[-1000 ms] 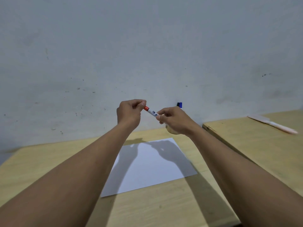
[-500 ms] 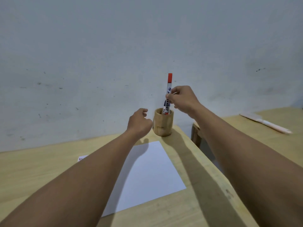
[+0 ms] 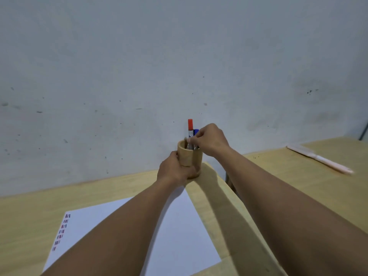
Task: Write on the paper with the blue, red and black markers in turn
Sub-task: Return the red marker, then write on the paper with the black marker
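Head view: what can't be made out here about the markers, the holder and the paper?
- Black marker: not visible; the right hand covers the holder's far side.
- Blue marker: only its cap shows behind the fingers.
- What the right hand grips: hidden.
- Marks on the paper: too small to read.
- Paper's near edge: cut off by arms and frame.

pen holder (image 3: 189, 158) at table's (image 3: 29, 222) far edge by wall (image 3: 139, 66) | markers (image 3: 190, 134) stand in pen holder | paper (image 3: 179, 226) on table, nearer than pen holder | second table (image 3: 288, 166) right of pen holder
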`<state>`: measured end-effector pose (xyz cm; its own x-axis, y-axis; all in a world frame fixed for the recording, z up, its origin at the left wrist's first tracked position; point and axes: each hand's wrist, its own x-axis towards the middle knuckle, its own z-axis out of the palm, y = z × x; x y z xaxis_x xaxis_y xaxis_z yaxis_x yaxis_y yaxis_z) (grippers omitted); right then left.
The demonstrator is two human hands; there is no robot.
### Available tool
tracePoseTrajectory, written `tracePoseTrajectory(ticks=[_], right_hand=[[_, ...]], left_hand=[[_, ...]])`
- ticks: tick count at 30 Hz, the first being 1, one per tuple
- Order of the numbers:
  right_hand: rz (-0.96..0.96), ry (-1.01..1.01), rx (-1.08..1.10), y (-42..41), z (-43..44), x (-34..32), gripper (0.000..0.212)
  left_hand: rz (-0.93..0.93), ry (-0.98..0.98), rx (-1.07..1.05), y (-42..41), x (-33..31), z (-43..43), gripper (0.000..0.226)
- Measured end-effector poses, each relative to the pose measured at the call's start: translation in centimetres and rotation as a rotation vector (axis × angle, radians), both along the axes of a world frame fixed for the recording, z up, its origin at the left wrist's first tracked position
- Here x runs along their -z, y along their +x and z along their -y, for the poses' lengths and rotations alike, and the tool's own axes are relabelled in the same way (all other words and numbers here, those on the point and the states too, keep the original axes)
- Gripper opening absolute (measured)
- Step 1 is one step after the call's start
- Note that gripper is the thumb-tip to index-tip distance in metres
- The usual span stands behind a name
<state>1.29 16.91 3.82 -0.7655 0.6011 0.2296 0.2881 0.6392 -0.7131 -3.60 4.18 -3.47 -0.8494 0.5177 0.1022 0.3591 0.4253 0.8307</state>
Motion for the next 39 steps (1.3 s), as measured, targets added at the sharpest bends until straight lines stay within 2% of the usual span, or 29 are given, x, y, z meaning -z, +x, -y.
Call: tracePoseTrajectory(ticks=[4, 9, 12, 20, 23, 27, 31, 37, 39], right_hand=[[-0.01, -0.051, 0.005, 0.1, -0.3, 0.1, 0.034], [-0.172, -0.145, 0.122, 0.2, -1.1, 0.3, 0.015], [-0.147, -0.164, 0.16, -0.5, -1.7, 1.0, 0.024], [-0.07, -0.215, 0.043, -1.7, -1.9, 1.6, 0.024], [-0.11, -0.215, 0.022, -2.1, -1.9, 1.4, 0.019], [-0.11, -0.182, -0.008, -2.7, -1.2, 0.9, 0.04], [-0.088, -0.202, 0.01, -3.1, -0.8, 0.3, 0.044], [-0.065, -0.242, 0.03, -3.2, -0.5, 0.0, 0.026], [-0.037, -0.239, 0.032, -3.3, -0.6, -0.1, 0.026]], left_hand=[[-0.05, 0.009, -0.032, -0.1, 0.3, -0.3, 0.057], [-0.069, 0.008, -0.027, -0.5, 0.6, -0.2, 0.066], [-0.076, 0.007, -0.019, -0.6, 0.7, -0.2, 0.068], [-0.087, 0.009, -0.009, -0.9, 1.0, -0.1, 0.066], [-0.094, 0.006, 0.0, -0.9, 0.9, -0.1, 0.066], [-0.103, 0.004, -0.002, -1.1, 1.1, -0.1, 0.062], [-0.095, 0.014, 0.0, -1.2, 1.3, 0.0, 0.064], [-0.097, 0.019, 0.007, -1.1, 1.3, 0.1, 0.069], [-0.099, 0.02, 0.005, -1.0, 1.3, 0.1, 0.068]])
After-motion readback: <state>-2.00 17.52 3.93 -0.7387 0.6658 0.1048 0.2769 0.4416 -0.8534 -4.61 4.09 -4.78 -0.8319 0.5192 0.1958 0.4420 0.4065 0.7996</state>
